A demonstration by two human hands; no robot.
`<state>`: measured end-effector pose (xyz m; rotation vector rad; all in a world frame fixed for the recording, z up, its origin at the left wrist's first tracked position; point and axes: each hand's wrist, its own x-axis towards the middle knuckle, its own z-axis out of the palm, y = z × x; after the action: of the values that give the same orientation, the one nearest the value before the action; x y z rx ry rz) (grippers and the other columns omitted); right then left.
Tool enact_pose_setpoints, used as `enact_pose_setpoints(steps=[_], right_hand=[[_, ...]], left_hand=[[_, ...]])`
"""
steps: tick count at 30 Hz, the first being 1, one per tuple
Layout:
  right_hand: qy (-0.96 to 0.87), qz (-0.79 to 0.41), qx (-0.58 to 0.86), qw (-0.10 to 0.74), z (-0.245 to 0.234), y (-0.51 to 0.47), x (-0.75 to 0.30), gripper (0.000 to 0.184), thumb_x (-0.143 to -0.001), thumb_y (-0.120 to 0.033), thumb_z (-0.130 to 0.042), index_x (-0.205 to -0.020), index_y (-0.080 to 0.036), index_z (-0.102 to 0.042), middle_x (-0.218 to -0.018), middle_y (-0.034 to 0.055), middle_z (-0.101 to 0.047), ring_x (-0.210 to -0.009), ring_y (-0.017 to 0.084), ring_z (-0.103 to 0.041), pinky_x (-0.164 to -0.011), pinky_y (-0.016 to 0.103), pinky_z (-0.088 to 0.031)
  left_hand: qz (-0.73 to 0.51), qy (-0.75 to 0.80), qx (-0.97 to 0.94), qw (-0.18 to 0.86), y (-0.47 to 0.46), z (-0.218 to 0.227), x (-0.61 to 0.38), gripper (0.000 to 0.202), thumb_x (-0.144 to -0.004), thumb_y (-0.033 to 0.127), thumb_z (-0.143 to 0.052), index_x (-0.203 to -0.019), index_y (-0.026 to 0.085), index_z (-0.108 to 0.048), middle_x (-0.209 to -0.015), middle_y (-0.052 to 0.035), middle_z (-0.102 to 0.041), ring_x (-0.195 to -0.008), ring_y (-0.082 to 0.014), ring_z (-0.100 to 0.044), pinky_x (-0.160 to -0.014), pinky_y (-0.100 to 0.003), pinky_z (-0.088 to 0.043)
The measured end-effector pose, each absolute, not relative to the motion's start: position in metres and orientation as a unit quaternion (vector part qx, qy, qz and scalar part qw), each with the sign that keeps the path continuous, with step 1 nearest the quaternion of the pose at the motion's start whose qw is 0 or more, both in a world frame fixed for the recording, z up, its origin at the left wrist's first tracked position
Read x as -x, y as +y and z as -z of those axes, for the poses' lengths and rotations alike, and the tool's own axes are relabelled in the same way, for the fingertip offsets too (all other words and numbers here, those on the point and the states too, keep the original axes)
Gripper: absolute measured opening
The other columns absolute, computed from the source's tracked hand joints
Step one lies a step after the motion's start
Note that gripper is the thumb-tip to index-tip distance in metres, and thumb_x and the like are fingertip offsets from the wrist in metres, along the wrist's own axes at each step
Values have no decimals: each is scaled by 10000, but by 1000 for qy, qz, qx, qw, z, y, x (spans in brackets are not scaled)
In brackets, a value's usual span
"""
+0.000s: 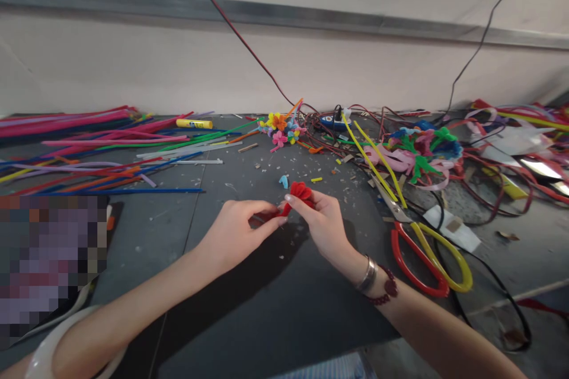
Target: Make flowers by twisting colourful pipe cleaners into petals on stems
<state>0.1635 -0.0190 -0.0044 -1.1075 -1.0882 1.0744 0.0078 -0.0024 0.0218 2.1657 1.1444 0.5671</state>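
Observation:
A red pipe-cleaner flower (301, 192) with looped petals is pinched between the thumb and fingers of my right hand (328, 226). My left hand (240, 226) comes in from the other side, its thumb and fingertips closed on the red lower end of the same flower. The exact grip there is partly hidden by the fingers. Just beyond the flower lies a small light-blue scrap (283, 180). A short yellow piece (316, 180) rests to the right of it.
Loose pipe cleaners (115, 145) in many colours and a yellow tube (194, 124) lie at the back left. Colourful small flowers (279, 124) sit mid-back. Scissors (402, 213) with red and yellow handles, tangled cables (493, 213) and a fuzzy bundle (424, 151) occupy the right.

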Motion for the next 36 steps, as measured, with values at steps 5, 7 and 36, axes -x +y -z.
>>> enact_pose_setpoints(steps=[5,7,36], right_hand=[[-467,-478,471,575,7,-19,-163,168,-736,-312,-601,-691,-162,-660,-692,33,-674,-646,140,-594,-669,268,-457],[-465,-485,474,570,7,-19,-163,171,-737,-319,-601,-707,-162,-662,-692,36,-675,-634,139,-594,-646,268,-462],[-379,-636,370,562,6,-18,-161,146,-717,-266,-648,-638,-147,-679,-628,2,-639,-599,82,-562,-589,197,-438]], left_hand=[[-202,418,-858,220,-7,-21,-10,249,-832,289,-463,-830,170,-682,-794,-50,-698,-698,-167,-622,-647,-249,-437],[-197,417,-848,260,-9,-19,-11,285,-846,287,-433,-778,153,-675,-737,-40,-684,-657,-158,-610,-626,-249,-436],[-236,328,-460,791,-11,2,-15,177,-769,268,-601,-706,107,-642,-641,-27,-626,-579,-100,-578,-574,-214,-460]])
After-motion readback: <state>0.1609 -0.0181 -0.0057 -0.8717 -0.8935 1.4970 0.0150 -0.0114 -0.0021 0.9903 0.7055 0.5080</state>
